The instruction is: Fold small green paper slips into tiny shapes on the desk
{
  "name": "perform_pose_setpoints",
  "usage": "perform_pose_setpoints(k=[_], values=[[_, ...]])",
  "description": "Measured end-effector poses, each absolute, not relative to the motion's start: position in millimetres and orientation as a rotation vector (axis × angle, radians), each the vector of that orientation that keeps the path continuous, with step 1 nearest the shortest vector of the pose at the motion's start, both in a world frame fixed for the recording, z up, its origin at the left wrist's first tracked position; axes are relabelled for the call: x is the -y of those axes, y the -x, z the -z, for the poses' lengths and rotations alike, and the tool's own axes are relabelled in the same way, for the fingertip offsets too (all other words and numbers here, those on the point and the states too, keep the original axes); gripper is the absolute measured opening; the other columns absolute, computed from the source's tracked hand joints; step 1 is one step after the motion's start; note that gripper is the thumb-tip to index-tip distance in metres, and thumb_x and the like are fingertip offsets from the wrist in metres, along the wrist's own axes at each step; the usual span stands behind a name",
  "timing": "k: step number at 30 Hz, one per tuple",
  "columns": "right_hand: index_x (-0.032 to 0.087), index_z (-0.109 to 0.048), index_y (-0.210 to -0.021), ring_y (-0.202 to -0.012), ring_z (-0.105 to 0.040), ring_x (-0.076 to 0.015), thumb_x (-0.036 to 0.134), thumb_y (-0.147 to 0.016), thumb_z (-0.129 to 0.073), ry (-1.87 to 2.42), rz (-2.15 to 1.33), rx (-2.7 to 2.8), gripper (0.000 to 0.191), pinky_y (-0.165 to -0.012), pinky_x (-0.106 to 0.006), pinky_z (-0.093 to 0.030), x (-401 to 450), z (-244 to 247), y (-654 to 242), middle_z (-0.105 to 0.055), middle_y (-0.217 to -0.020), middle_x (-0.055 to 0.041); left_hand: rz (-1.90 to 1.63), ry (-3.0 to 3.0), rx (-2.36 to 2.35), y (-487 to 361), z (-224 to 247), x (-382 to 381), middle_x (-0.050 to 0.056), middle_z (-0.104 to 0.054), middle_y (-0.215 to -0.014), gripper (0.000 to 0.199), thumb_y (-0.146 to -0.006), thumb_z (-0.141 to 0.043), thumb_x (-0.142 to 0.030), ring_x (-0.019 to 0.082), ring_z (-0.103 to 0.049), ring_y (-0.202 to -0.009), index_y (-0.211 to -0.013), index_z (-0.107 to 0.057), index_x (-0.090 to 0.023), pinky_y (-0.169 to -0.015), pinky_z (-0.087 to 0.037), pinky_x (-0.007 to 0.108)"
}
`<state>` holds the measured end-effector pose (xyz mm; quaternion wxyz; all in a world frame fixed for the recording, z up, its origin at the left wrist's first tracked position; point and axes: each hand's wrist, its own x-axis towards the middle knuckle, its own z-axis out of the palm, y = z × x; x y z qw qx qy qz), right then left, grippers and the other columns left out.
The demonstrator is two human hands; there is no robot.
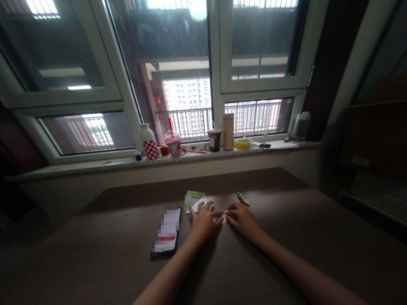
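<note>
A small, flat white piece with a bluish patch point(224, 217) is between my two hands, low over the table; its kind is too small to make out. My left hand point(202, 221) has its thumb and index finger at the piece's left side, the other fingers spread over the edge of a green-and-white packet point(194, 198). From the right, my right hand point(244, 221) pinches the same piece with bent fingers. Just beyond the right hand is a small dark and yellow wrapper-like scrap point(243, 199). The fingertips partly cover the piece.
A phone point(167, 232) with a lit screen lies left of my left forearm on the brown table point(104, 237). On the windowsill point(197, 156) stand a checkered bottle point(149, 142), drink cups, a tan flask point(228, 132), yellow tape point(243, 144) and scissors point(264, 145).
</note>
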<state>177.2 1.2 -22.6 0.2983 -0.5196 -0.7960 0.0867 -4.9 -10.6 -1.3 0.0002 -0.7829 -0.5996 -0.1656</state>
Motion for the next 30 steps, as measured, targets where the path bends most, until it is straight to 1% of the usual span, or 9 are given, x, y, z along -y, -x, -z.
perform_pose_setpoints(k=[7,14,19,22,25,28,30], values=[[0.022,-0.075,-0.092,-0.099,-0.060,-0.0197,0.032,-0.085,-0.062,1.358,-0.248,2.114,0.018,-0.091,-0.031,-0.045,-3.2,24.1,-178.8,-0.066,-0.104,-0.0068,0.506,2.457,1.851,6.3,2.5,9.8,-0.002,-0.050,-0.142,0.026,-0.086,-0.056,-0.054,0.036,-0.032,-0.135,-0.110,-0.067,-0.052,-0.105,0.002,0.077],[0.021,-0.073,-0.091,-0.101,-0.060,-0.0208,0.034,-0.082,-0.064,1.330,-0.247,2.140,0.018,-0.092,-0.033,-0.046,-2.6,22.7,-181.6,-0.064,-0.106,-0.0071,0.496,2.454,1.868,5.8,1.4,10.5,-0.001,-0.051,-0.141,0.027,-0.086,-0.057,-0.053,0.036,-0.032,-0.136,-0.111,-0.066,-0.052,-0.106,0.001,0.077],[0.022,-0.072,-0.096,-0.103,-0.059,-0.0216,0.037,-0.080,-0.067,1.312,-0.287,2.136,0.022,-0.093,-0.035,-0.046,0.1,22.9,-183.4,-0.063,-0.109,-0.0076,0.483,2.455,1.916,4.1,-1.5,12.3,-0.003,-0.051,-0.141,0.027,-0.085,-0.058,-0.053,0.036,-0.032,-0.135,-0.111,-0.067,-0.052,-0.108,0.001,0.075],[0.022,-0.072,-0.099,-0.106,-0.057,-0.0219,0.036,-0.080,-0.068,1.292,-0.328,2.102,0.023,-0.096,-0.035,-0.044,-0.9,27.0,-184.3,-0.063,-0.111,-0.0076,0.483,2.464,1.919,4.3,-2.0,12.2,-0.003,-0.051,-0.141,0.027,-0.085,-0.058,-0.052,0.036,-0.033,-0.135,-0.111,-0.067,-0.052,-0.108,0.000,0.075],[0.021,-0.074,-0.097,-0.107,-0.058,-0.0207,0.031,-0.085,-0.063,1.257,-0.414,2.037,0.020,-0.098,-0.034,-0.044,-4.1,30.3,-185.5,-0.065,-0.111,-0.0081,0.497,2.474,1.906,5.0,-1.4,11.4,-0.002,-0.051,-0.141,0.026,-0.086,-0.058,-0.052,0.035,-0.034,-0.135,-0.110,-0.067,-0.053,-0.107,0.001,0.076],[0.019,-0.075,-0.094,-0.103,-0.060,-0.0190,0.027,-0.090,-0.054,1.223,-0.496,1.976,0.023,-0.097,-0.032,-0.045,-7.6,31.1,-187.0,-0.067,-0.108,-0.0086,0.507,2.480,1.906,5.2,-1.9,11.4,-0.003,-0.052,-0.140,0.026,-0.085,-0.058,-0.052,0.035,-0.035,-0.134,-0.109,-0.067,-0.053,-0.106,0.001,0.076],[0.019,-0.076,-0.094,-0.104,-0.061,-0.0194,0.026,-0.091,-0.053,1.227,-0.505,1.966,0.024,-0.097,-0.033,-0.045,-9.2,31.7,-187.9,-0.068,-0.109,-0.0086,0.506,2.478,1.923,4.4,-3.1,11.9,-0.003,-0.053,-0.139,0.025,-0.085,-0.059,-0.051,0.035,-0.035,-0.134,-0.109,-0.067,-0.053,-0.107,0.001,0.075]])
